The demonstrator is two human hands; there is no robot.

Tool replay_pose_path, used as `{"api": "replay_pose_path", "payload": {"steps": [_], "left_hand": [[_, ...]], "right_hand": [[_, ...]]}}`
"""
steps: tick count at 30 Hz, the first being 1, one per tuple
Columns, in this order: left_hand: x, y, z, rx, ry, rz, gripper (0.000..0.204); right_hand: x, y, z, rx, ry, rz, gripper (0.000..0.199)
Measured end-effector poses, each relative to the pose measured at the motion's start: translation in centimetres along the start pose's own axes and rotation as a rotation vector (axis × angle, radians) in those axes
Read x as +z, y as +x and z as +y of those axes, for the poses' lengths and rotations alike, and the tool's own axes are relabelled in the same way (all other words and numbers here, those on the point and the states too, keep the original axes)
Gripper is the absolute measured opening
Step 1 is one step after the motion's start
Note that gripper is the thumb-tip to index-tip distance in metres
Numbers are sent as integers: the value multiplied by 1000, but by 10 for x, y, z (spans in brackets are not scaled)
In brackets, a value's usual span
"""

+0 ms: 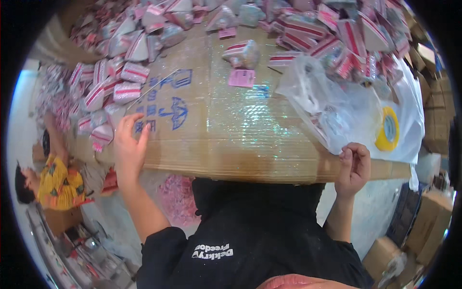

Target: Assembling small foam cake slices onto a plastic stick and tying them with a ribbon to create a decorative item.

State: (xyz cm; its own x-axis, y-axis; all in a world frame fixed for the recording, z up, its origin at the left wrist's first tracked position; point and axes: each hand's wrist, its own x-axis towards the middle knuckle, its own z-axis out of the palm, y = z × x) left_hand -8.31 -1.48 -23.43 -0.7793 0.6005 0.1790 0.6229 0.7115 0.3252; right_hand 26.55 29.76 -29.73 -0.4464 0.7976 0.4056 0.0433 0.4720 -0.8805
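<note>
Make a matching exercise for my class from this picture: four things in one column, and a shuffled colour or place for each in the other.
Things:
1. Tape roll
2. See-through bag
3. Small card
4. Shirt

Colours and places:
A. Black, with white lettering
B. At the right hand's fingertips
C. Yellow
D. Pink, lying on the cardboard

Right pairs: 1-C, 2-B, 3-D, 4-A

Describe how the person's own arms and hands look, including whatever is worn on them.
The left hand and right hand are bare, with no gloves, rings or watch visible. Both forearms are uncovered below the short, plain black left sleeve and right sleeve. The black shirt has white lettering on it.
</note>
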Motion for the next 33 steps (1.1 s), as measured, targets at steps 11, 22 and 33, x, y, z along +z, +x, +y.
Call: {"api": "replay_pose_path", "payload": {"steps": [11, 22, 33], "left_hand": [[18, -7, -92, -233, 188, 178, 29], [62, 44, -93, -167, 503, 242, 25], [50, 54, -98, -224, 462, 71, 20]], "right_hand": [[26, 17, 24, 69, -294, -149, 6], [31, 18, 25, 8, -364, -118, 7], [29, 19, 21, -16, -365, -99, 7]]}}
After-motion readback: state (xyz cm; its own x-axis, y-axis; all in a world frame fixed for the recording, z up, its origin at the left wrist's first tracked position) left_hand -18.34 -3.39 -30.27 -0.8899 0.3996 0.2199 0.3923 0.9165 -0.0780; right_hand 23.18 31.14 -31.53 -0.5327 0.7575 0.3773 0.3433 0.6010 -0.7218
